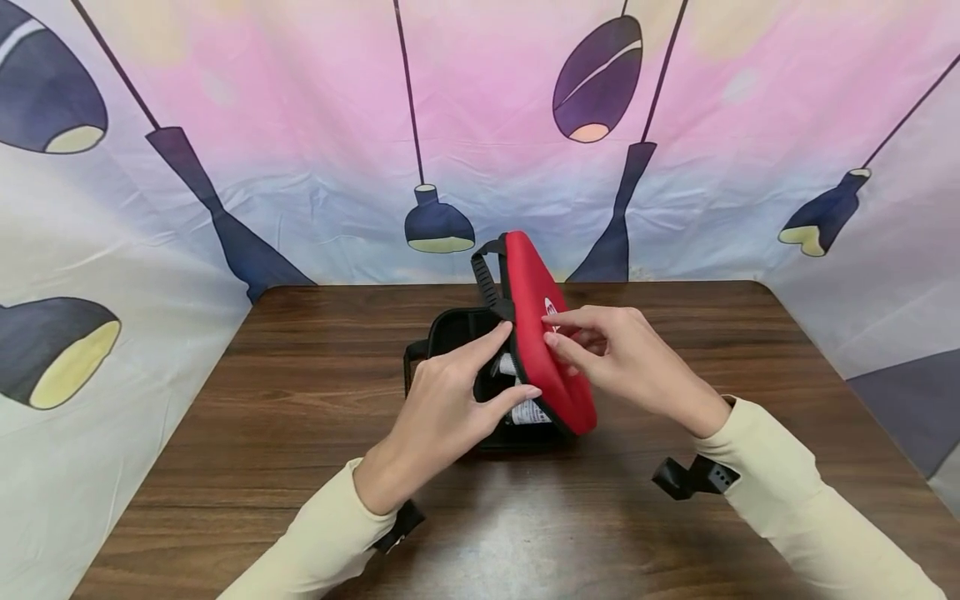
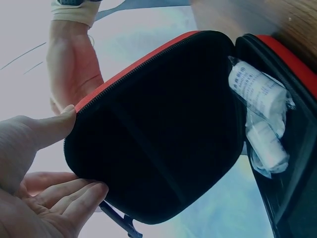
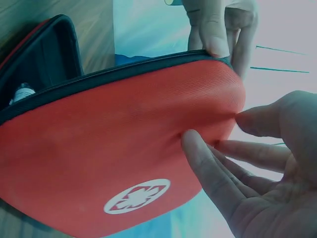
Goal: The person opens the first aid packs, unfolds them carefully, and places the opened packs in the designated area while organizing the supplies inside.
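from my head view, the red case (image 1: 530, 354) sits mid-counter (image 1: 300, 417), its black lower half (image 1: 450, 329) down flat and its lid (image 1: 522, 271) raised, red face to the right. the lid's long axis slants from the far side towards me and slightly right. my left hand (image 1: 450, 392) holds the lid's rim with thumb and forefinger spread wide; my right hand (image 1: 626, 358) pinches the outer shell, thumb and forefinger close together. a black strap handle (image 1: 484, 281) stands at the far end.

from my left wrist, my thumb and fingers straddle a rounded corner of the lid, with the black lining (image 2: 148, 124) facing this camera. two wrapped white rolls (image 2: 257, 91) lie in the lower half. i'd judge the case light and the rim firm, so that corner or the handle should make the surest hold.

from my right wrist, the shell creases where i pinch it, so i take it for soft-skinned and springy; the fine ribbing should keep it from slipping, and it looks hardly fragile. the white emblem (image 3: 137, 196) points outward, away from the lining.
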Demonstrator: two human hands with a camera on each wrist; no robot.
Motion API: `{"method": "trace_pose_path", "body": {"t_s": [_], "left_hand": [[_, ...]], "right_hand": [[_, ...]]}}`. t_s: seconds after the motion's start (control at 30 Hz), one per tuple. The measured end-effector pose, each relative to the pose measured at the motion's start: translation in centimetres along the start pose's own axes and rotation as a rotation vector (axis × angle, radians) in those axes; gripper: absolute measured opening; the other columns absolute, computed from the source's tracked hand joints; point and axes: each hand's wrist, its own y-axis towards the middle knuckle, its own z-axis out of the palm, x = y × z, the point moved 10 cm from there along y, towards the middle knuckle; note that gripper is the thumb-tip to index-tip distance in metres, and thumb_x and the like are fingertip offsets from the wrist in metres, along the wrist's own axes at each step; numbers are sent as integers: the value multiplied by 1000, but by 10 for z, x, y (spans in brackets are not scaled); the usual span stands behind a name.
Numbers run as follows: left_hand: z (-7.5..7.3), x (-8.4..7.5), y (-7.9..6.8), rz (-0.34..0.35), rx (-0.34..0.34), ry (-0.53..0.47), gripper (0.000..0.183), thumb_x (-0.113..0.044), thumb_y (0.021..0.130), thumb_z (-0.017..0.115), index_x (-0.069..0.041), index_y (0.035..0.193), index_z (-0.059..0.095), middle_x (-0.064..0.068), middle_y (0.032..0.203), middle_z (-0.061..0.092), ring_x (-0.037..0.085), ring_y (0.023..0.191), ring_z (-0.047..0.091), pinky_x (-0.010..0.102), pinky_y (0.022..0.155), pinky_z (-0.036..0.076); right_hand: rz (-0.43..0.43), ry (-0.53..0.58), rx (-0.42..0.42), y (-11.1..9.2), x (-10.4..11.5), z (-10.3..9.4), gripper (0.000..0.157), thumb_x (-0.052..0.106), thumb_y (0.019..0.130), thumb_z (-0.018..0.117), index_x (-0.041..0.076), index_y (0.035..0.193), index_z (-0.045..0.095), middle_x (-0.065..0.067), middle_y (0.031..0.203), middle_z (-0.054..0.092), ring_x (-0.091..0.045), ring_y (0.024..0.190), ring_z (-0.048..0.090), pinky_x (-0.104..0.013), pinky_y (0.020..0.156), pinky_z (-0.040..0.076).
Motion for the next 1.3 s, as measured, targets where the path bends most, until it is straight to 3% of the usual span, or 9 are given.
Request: {"method": "trace_pose_path", "body": {"t_s": [0.3,0.6,0.77,0.87,0.93,1.03,1.13,1.3], "left_hand": [[10,-10,12,40,22,-45,70,-31,82,88,-1,138,61,10,132,66,17,115,67,31,89,58],[18,-14,13,77,90,-71,70,-30,84,86,-4,142,58,7,136,64,15,117,66,30,90,57],[8,-6,3,53,109,-34,58,-27,89,81,-7,140,61,8,136,64,16,120,64,35,94,56],[-2,6,-7,10,118,13,51,-27,93,77,-9,138,63,10,134,65,20,120,64,40,93,57],[-10,18,-13,-42,133,56,47,-27,94,76,-10,136,65,9,130,67,19,111,69,40,88,59],[-19,43,-26,-165,178,129,43,-26,94,76,-10,133,68,3,107,74,15,82,69,34,67,57],[-25,73,-43,-309,228,183,42,-25,94,76,-9,132,68,-1,92,72,11,70,64,33,59,52],[-26,116,-72,-498,321,220,47,-26,97,71,0,135,62,6,98,76,19,81,74,51,74,57]], "right_hand": [[100,-104,-16,0,0,-8,57,45,88,79,5,127,67,-1,97,72,-9,75,69,-32,68,59],[153,-182,-33,-7,1,-17,51,38,90,76,6,128,65,0,98,71,-8,73,67,-34,68,55],[216,-155,-39,-15,-6,-28,57,43,91,75,5,132,62,-3,101,71,-12,78,69,-34,67,56],[243,-139,-42,-21,-12,-34,59,48,92,72,7,133,61,-2,101,72,-12,80,70,-34,67,56],[251,-121,-48,-26,-16,-38,57,47,94,70,8,134,61,-2,101,72,-13,81,70,-34,67,57],[257,-99,-68,-31,-21,-43,52,41,95,69,8,134,61,-4,100,72,-15,81,70,-32,67,58],[262,-81,-94,-37,-27,-49,50,35,96,69,5,135,60,-8,101,72,-18,83,71,-29,67,58],[270,-60,-128,-45,-37,-56,51,29,97,68,2,139,57,-14,108,71,-22,86,71,-25,64,57]]}}
